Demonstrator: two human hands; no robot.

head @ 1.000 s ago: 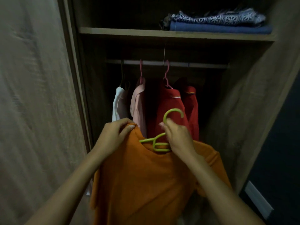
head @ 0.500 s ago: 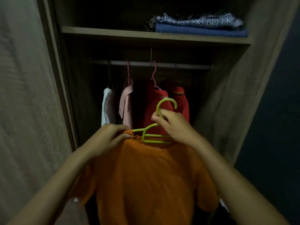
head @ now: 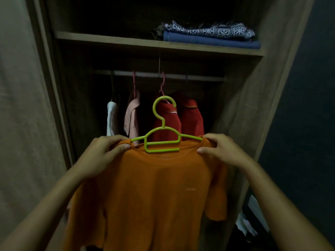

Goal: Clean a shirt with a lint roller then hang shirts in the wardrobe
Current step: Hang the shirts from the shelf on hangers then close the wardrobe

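An orange T-shirt (head: 154, 192) hangs on a lime-green plastic hanger (head: 163, 134) in front of the open wardrobe. My left hand (head: 105, 153) pinches the shirt's left shoulder over the hanger arm. My right hand (head: 219, 149) grips the right shoulder the same way. The hanger's hook stands upright and free, below the wardrobe rail (head: 199, 77). On the rail hang a white shirt (head: 111, 120), a pink shirt (head: 132, 115) and two red shirts (head: 181, 120).
A wooden shelf (head: 108, 39) above the rail carries folded blue and patterned cloths (head: 208, 35). The wardrobe door (head: 23, 105) stands open at left, a side panel (head: 257, 98) at right. Pale items lie on the dark floor at lower right (head: 248, 220).
My right hand let go of the hanger's hook and moved to the shirt's right shoulder. The shirt and hanger now face me squarely and sit higher.
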